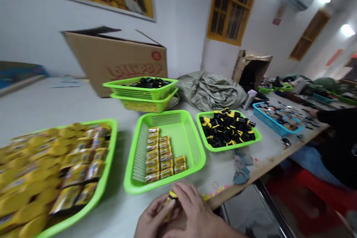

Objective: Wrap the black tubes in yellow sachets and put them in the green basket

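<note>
On my feed, the left hand [154,217] and right hand [192,208] pinch a yellow-and-black tube [170,198] between them. They sit just below the green mesh basket [156,188].

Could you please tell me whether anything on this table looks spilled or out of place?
Yes: small yellow and pink bits lie loose on the table, outside the baskets, just beyond the right hand, and a crumpled blue rag sits beside them.

The left hand [153,217] and right hand [195,210] hold a yellow-and-black item [171,196] near a green plastic basket [129,167].
</note>
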A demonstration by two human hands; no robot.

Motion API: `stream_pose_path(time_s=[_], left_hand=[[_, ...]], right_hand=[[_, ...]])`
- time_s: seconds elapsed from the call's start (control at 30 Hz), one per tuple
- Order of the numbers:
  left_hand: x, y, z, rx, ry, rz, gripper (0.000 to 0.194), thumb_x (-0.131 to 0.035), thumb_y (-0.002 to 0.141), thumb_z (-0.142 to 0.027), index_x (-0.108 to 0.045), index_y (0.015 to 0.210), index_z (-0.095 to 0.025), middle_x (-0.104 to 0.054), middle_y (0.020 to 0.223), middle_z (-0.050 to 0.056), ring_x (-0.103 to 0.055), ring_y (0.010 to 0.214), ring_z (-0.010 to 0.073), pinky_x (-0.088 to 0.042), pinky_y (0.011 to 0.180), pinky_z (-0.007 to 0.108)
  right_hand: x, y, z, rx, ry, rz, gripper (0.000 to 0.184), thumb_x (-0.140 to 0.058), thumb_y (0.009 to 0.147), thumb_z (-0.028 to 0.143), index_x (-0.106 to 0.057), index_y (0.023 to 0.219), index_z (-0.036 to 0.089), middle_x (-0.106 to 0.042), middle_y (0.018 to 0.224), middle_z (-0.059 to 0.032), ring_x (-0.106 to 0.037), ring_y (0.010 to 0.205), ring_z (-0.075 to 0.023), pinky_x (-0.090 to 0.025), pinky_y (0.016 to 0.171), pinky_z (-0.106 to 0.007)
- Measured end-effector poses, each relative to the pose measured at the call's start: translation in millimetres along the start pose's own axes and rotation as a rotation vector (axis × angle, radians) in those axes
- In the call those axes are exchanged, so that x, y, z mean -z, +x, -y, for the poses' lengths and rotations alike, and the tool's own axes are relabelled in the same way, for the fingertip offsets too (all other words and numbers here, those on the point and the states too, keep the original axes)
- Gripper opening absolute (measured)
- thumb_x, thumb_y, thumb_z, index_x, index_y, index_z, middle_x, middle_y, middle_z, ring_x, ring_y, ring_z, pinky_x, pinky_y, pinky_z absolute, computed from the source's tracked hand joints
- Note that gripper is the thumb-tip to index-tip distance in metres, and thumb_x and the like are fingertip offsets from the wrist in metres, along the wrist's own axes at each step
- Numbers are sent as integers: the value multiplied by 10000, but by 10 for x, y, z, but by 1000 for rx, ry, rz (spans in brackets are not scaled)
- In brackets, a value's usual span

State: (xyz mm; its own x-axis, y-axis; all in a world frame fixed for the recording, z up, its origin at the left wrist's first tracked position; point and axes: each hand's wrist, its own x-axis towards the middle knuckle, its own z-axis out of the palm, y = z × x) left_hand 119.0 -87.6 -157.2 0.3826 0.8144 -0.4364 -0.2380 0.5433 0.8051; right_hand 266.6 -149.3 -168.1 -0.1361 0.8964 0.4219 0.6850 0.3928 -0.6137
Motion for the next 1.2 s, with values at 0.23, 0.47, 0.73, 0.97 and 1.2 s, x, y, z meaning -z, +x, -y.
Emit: stream_pose_path(time_s=[0.23, 0.47, 0.73, 0.97, 1.2], left_hand=[[-62, -55, 42, -106, -34, 1, 423, -938, 572, -440, -782, 850, -163, -780, 830, 59, -714, 754, 195, -572, 700, 256], [-138, -207, 2, 152, -230, 258, 370, -854, 722, -384, -767, 917, -82, -775, 803, 125, -745, 759, 238, -613, 700, 311], [-127, -258, 4, 177, -293, 280, 287, -839, 736, -287, -765, 927, -86, -788, 870, 128, -754, 767, 224, -623, 756, 320], [-141, -289, -67, 144, -270, 229, 295, -857, 707, -271, -752, 925, -102, -779, 841, 96, -751, 735, 217, -613, 761, 338], [-147, -330, -121, 182, -236, 358, 296, -868, 676, -301, -768, 888, -120, -750, 775, 77, -712, 690, 199, -613, 631, 310]], right_hand=[[-215, -18, -90, 44, -71, -230, 777, -589, 765, 119, -343, 1497, 197, -610, 1318, -159, -619, 1228, -281, -579, 1007, -422], [5, -60, -108, 45, 58, -196, 713, -606, 812, 186, -346, 1473, 251, -623, 1280, -124, -642, 1175, -260, -579, 993, -446], [53, -108, -94, 82, 190, -156, 738, -653, 836, 209, -319, 1493, 252, -640, 1256, -114, -653, 1163, -239, -576, 997, -413], [268, -32, 13, 96, 239, -90, 705, -688, 856, 226, -370, 1483, 268, -620, 1341, -114, -595, 1266, -251, -520, 1070, -452], [474, 34, -64, -201, 708, 124, 302, -562, 984, 425, -643, 1246, 299, -712, 1246, -37, -659, 1198, -202, -535, 1056, -424]])
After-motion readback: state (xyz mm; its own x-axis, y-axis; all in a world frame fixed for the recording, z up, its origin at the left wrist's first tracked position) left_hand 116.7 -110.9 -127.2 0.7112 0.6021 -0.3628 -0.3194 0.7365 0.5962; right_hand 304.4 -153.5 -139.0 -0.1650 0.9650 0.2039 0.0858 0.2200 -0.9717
